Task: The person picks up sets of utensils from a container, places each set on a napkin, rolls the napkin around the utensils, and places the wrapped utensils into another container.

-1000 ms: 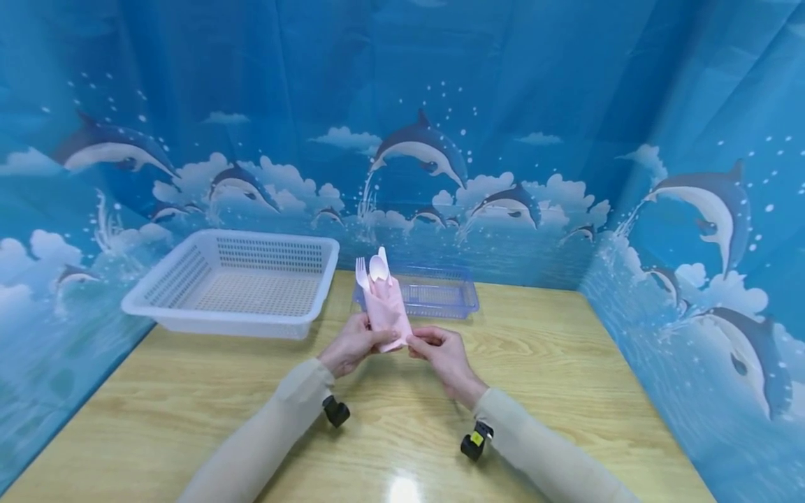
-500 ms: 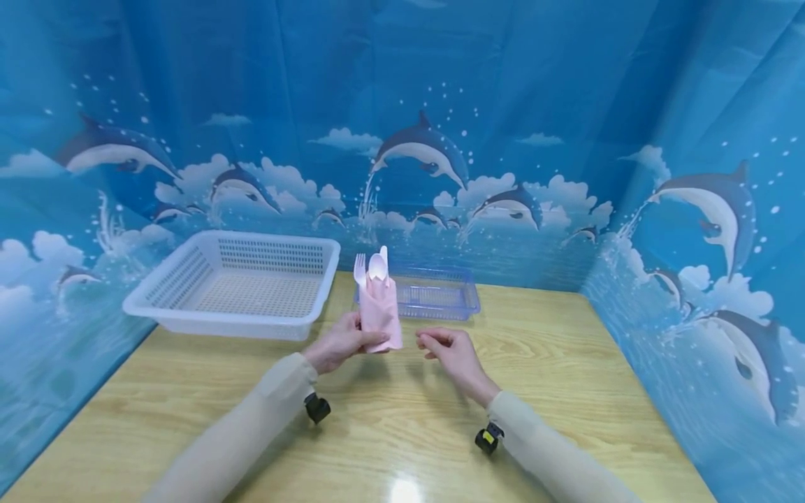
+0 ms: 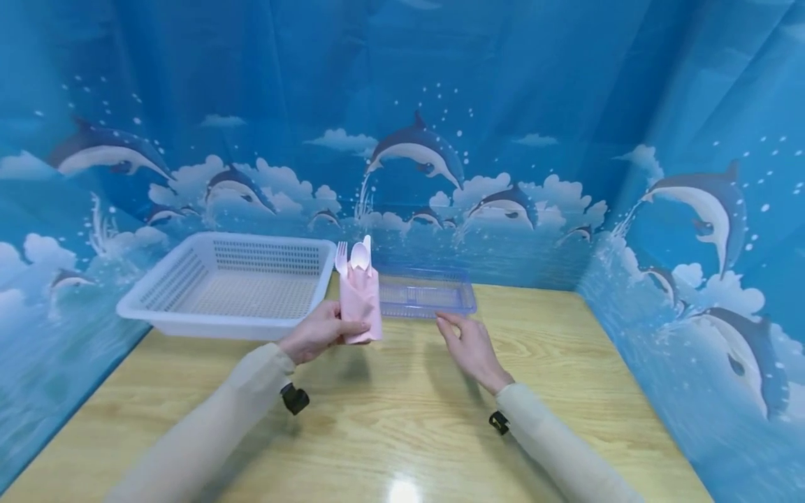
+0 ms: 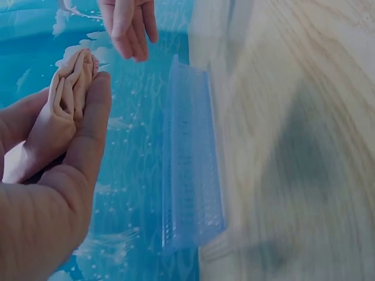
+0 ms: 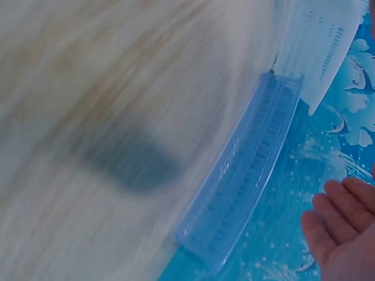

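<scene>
A folded pink napkin (image 3: 360,306) stands nearly upright in my left hand (image 3: 319,331), gripped near its bottom between thumb and fingers. Out of its top stick a white plastic fork (image 3: 342,257), a spoon (image 3: 360,256) and a knife (image 3: 367,246). The left wrist view shows the napkin's folded bottom end (image 4: 73,88) pinched, with the cutlery out of sight. To the right, my right hand (image 3: 473,351) is in the air, apart from the napkin, its fingers loosely bent. In the right wrist view nothing lies in that hand (image 5: 345,225).
A shallow blue-purple see-through basket (image 3: 462,304) sits at the table's back edge, partly behind the napkin. A larger white basket (image 3: 235,325) stands left of it. Dolphin-printed curtains (image 3: 534,91) enclose the back and sides of the wooden table (image 3: 402,419).
My right hand has let go of the napkin's lower corner and moved right. The left hand has carried the napkin and cutlery leftward and turned them more upright.
</scene>
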Motion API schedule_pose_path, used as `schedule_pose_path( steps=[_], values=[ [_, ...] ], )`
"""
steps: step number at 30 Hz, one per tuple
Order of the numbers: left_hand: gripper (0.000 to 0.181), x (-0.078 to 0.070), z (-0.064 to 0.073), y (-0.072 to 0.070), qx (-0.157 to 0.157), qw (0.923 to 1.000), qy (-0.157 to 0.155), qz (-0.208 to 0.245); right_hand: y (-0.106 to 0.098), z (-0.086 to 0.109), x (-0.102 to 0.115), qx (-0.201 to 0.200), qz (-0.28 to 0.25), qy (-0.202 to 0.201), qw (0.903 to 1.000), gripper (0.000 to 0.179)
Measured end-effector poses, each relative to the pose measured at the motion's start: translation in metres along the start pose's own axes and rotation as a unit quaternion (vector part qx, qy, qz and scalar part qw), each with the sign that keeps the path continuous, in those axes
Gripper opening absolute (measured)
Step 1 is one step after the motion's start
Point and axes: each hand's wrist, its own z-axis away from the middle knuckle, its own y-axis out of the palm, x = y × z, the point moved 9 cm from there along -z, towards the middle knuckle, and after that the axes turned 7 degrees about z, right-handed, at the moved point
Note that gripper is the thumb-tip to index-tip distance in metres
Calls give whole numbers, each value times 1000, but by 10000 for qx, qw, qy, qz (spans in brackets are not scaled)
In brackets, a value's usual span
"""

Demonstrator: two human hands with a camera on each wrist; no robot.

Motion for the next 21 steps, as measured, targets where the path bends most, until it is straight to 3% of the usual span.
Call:
schedule_pose_path(
  steps=[5,11,16,21],
  values=[
    [41,-16,6,-18,-219,9997,-79,-103,-7,-3,-1,-31,754,-254,9968,47],
    [43,-39,7,-49,-478,9983,-80,-330,-3,-4,-9,230,1305,-284,9908,60],
    [46,-56,4,-79,-804,9940,-166,-723,-3,-5,-14,340,1388,-274,9894,64],
    [50,-59,2,-105,-1125,9855,-520,-1162,-2,-6,-16,474,1408,-229,9886,65]
  ],
)
